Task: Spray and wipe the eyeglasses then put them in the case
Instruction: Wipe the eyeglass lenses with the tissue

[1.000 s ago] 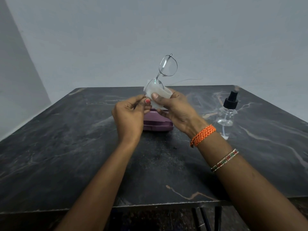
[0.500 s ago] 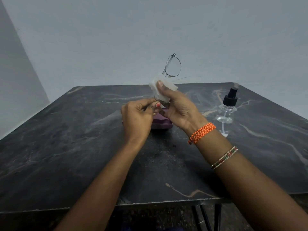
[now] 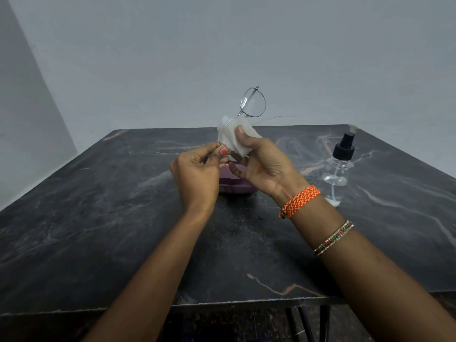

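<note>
Thin metal-framed eyeglasses (image 3: 253, 102) are held upright above the table, one lens standing free at the top. The lower lens is wrapped in a white wipe cloth (image 3: 234, 137), which my right hand (image 3: 261, 164) pinches between thumb and fingers. My left hand (image 3: 197, 176) pinches the frame's lower end beside the cloth. A purple glasses case (image 3: 234, 187) lies closed on the table under and behind my hands, mostly hidden by them. A clear spray bottle (image 3: 339, 169) with a black nozzle stands to the right.
The dark marble table (image 3: 98, 230) reaches to a grey wall behind. Its front edge runs below my forearms, with dark chair or table legs showing underneath at the lower right.
The glasses have turned a little, so the free lens faces me more. My right thumb has shifted on the cloth over the lower lens. Both hands stay in about the same place.
</note>
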